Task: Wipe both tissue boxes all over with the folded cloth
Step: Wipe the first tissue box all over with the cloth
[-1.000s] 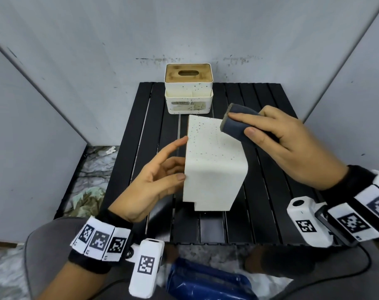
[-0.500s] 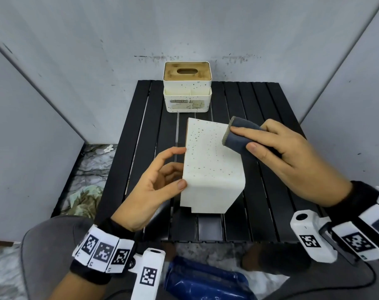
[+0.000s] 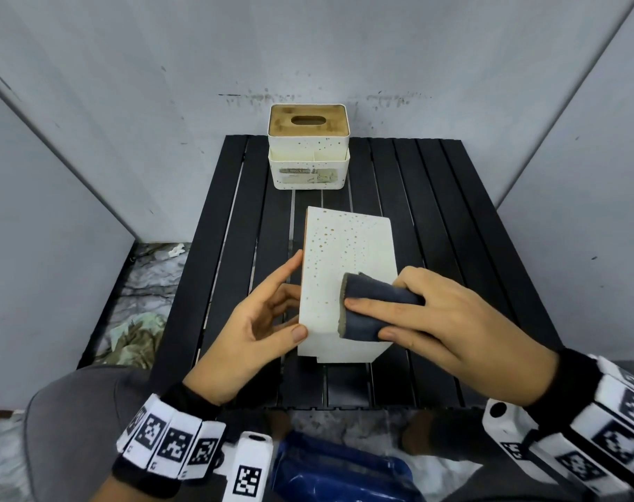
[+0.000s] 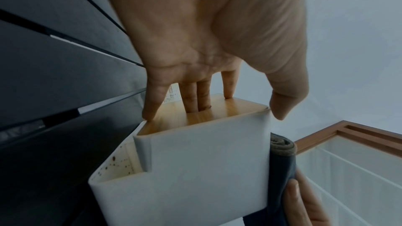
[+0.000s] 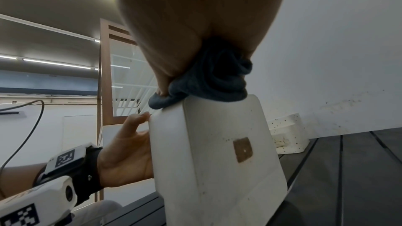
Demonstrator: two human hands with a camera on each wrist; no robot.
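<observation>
While the near box is tipped on its side by the tabletop's near edge, these are the parts, nearest first:

Left hand: the left hand (image 3: pixel 252 322) braces the wooden lid face of the near tissue box (image 3: pixel 339 262), fingers straight against the wood, thumb at the box's near corner; it is released, pressing, not clasping.

Right hand: the right hand (image 3: pixel 442 320) grasps the folded cloth (image 3: pixel 371 307), fingers laid over it and thumb along its near side, pressing it onto the box's upward, speckled face close to the near end.

Near tissue box: it stands on one side on the black slatted tabletop (image 3: pixel 464 248), near the middle of the near edge, with its stepped side pocket on the near end.

Far tissue box: the second tissue box (image 3: pixel 308 148) stands upright at the middle of the far edge, wooden lid up, well apart from both hands.

Progress: judged from this, only the near box is being wiped; the far one awaits.

Risk: the box is only propped by flat fingers, so a hard sideways stroke could push it over to the left or skid it along the slats.

Risk: the cloth's loose folds could unroll and leave patches missed.
</observation>
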